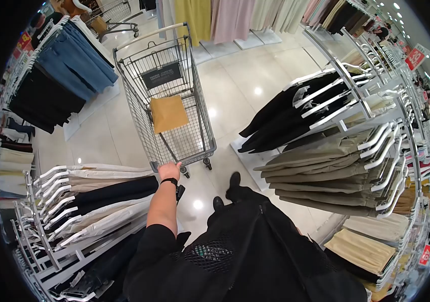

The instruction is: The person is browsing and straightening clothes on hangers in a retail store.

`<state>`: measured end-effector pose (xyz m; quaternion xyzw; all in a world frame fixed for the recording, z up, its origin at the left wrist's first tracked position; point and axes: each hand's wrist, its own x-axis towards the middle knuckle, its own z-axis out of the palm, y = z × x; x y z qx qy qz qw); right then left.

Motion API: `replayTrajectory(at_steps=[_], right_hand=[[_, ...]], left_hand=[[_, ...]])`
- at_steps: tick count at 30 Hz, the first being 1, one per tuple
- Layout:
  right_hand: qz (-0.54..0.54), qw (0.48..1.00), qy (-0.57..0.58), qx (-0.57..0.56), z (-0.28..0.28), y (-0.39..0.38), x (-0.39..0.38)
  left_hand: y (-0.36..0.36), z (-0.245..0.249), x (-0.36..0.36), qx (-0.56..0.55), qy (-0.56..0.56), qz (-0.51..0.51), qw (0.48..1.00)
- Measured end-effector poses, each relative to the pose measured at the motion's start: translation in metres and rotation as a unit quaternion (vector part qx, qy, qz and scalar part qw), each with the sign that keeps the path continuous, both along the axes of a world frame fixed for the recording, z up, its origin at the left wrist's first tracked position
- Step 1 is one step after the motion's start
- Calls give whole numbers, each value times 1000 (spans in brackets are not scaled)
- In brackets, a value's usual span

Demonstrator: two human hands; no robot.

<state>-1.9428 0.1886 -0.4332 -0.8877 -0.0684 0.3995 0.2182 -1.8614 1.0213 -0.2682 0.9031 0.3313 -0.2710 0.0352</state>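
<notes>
My left hand (pixel 168 171), with a black band at the wrist, is closed around the near end of a wire shopping cart (pixel 206 118). The cart stands lengthwise in front of me, its pale handle bar at the far end. A flat tan paper bag or envelope (pixel 169 114) lies inside the basket, and a dark sign panel (pixel 161 75) is fixed toward the handle end. Just left of my forearm hang dark trousers (pixel 119 194) on a rack. My right hand is out of view.
White hangers with olive trousers (pixel 320 171) and black garments (pixel 290 116) crowd the right side. On the left are a rack of light trousers (pixel 109 173) and one of blue jeans (pixel 76 60). Another cart (pixel 111 15) stands at the far left. Shiny tiles (pixel 245 75) floor the aisle.
</notes>
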Motion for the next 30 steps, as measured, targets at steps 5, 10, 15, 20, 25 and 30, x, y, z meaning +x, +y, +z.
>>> replayTrajectory(at_steps=[5, 10, 15, 20, 25, 30], right_hand=[[-35, 993, 107, 31, -8, 8, 72], [68, 995, 61, 38, -56, 90, 179], [-91, 970, 55, 219, 57, 197, 278], [-90, 981, 29, 171, 49, 229, 297], [-87, 996, 0, 13, -127, 177, 250], [-194, 973, 26, -119, -92, 195, 175]], left_hand=[[13, -6, 8, 12, -14, 20, 1000], [28, -4, 10, -12, 15, 71, 997], [29, 16, 12, -49, 71, 62, 994], [35, -1, 11, -36, 126, 52, 990], [44, 13, 63, -162, 341, 116, 919], [95, -49, 127, -182, 310, -48, 932]])
